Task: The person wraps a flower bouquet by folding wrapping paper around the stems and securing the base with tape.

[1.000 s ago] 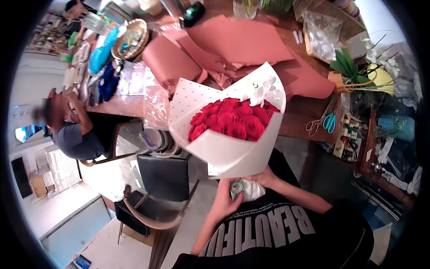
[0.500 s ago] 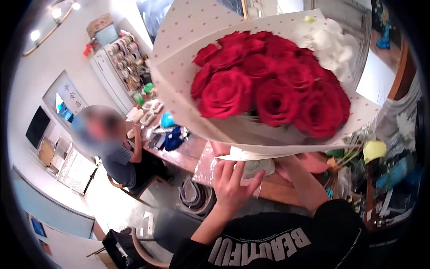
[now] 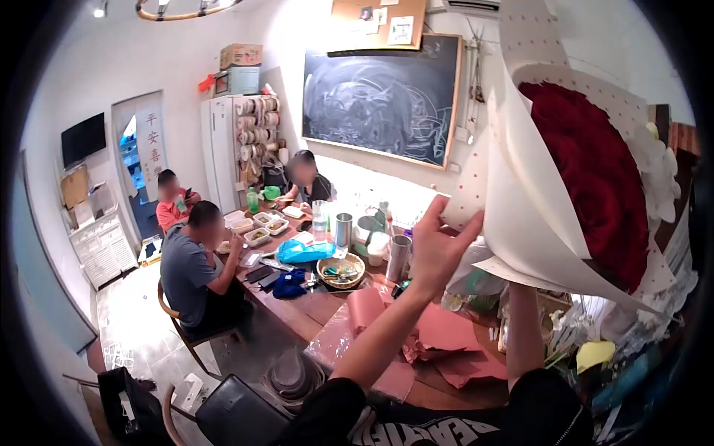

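Note:
A large bouquet of red roses (image 3: 584,178) is held up at the right, tilted with its blooms facing right. White wrapping paper (image 3: 532,201) with small pink dots surrounds it, and white flowers (image 3: 658,175) show along its far side. My right forearm (image 3: 525,334) rises to the base of the bouquet; the hand itself is hidden behind the paper, supporting it from below. Beside the paper's left edge, my left hand (image 3: 437,249) is raised with thumb and fingers spread. Its fingertips are close to a dotted paper flap; whether they touch it I cannot tell.
Pink paper (image 3: 446,342) lies on the wooden table (image 3: 316,316). Farther back are a wicker basket (image 3: 341,271), a blue plastic bag (image 3: 305,251), metal cups and food boxes. Several people sit around the table. A dark chair (image 3: 242,412) stands at lower left.
The view has swung up. The bouquet has moved right and turned so its blooms face right. My left hand has risen from below the wrapping to its left edge.

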Demonstrator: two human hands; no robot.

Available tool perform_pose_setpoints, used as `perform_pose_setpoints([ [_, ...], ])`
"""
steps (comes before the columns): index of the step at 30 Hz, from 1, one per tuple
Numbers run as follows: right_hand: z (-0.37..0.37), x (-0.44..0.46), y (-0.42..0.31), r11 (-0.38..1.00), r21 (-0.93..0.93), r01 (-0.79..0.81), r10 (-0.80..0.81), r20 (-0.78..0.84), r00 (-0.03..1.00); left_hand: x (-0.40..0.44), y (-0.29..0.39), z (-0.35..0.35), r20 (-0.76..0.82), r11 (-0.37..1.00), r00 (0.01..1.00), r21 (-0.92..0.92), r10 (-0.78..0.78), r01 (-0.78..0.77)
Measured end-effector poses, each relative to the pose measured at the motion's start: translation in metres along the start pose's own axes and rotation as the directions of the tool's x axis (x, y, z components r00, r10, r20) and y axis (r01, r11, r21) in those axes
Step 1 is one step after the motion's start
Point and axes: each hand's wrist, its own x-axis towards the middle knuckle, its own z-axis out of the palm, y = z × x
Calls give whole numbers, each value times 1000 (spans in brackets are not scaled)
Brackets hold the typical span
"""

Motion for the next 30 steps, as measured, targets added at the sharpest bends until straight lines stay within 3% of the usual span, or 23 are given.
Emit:
perform_pose_setpoints([
  [2, -1, 6, 1, 1000, -13, -1, 1, -5, 1000, 5, -3, 6, -37, 988, 996, 134, 76, -70],
  [3, 0, 8, 4, 1000, -19, -3, 3, -5, 1000, 7, -8, 6, -43, 943, 985, 298, 170, -150],
  [5, 1, 11, 7, 1000, -25, -5, 4, -7, 1000, 12, -18, 5, 48, 737, 870, 510, 490, -443],
  [6, 1, 11, 9, 1000, -31, -7, 7, -4, 1000, 13, -15, 5, 47, 741, 872, 506, 488, -442],
  [8, 0, 12, 11, 999, -43, -11, 11, -15, 1000, 14, -6, 5, -1, 944, 988, 298, 152, -144],
  [9, 0, 11, 14, 999, -45, -12, 11, -13, 1000, 22, -12, 8, -32, 997, 997, -27, 69, -70],
  [12, 0, 12, 19, 998, -50, -22, 21, -14, 1000, 32, -20, -3, -38, 999, 998, -16, 43, -44],
  [14, 1, 14, 23, 998, -52, -24, 23, -15, 1000, 35, -35, -14, 6, 979, 999, 201, 45, -45],
  [15, 1, 15, 24, 998, -54, -25, 25, -14, 1000, 34, -33, -15, 8, 979, 999, 201, 41, -42],
  [17, 3, 16, 27, 998, -56, -27, 26, -9, 1000, 29, -25, -16, 190, 706, 886, 544, 424, -454],
  [18, 2, 17, 29, 998, -58, -28, 27, -10, 1000, 29, -30, -23, 283, 638, 823, 526, 492, -562],
  [19, 3, 16, 30, 998, -63, -30, 30, -10, 1000, 30, -39, -33, 286, 641, 825, 524, 487, -560],
  [21, 3, 17, 32, 997, -68, -29, 28, -3, 1000, 28, -55, -51, 181, 891, 917, 230, 355, -391],
  [23, 1, 17, 31, 996, -81, -23, 23, 1, 1000, 21, -50, -65, 91, 945, 975, -282, 200, -168],
  [25, 2, 17, 33, 996, -91, -20, 21, 18, 1000, 16, -73, -86, 375, 999, 926, -21, -32, 43],
  [27, 8, 15, 39, 995, -102, -24, 29, 49, 998, 2, -87, -83, 519, 944, 801, 284, -298, 167],
  [30, 18, 3, 52, 992, -120, -40, 53, 102, 993, 4, -79, -68, 610, 928, 699, 263, -373, 265],
])
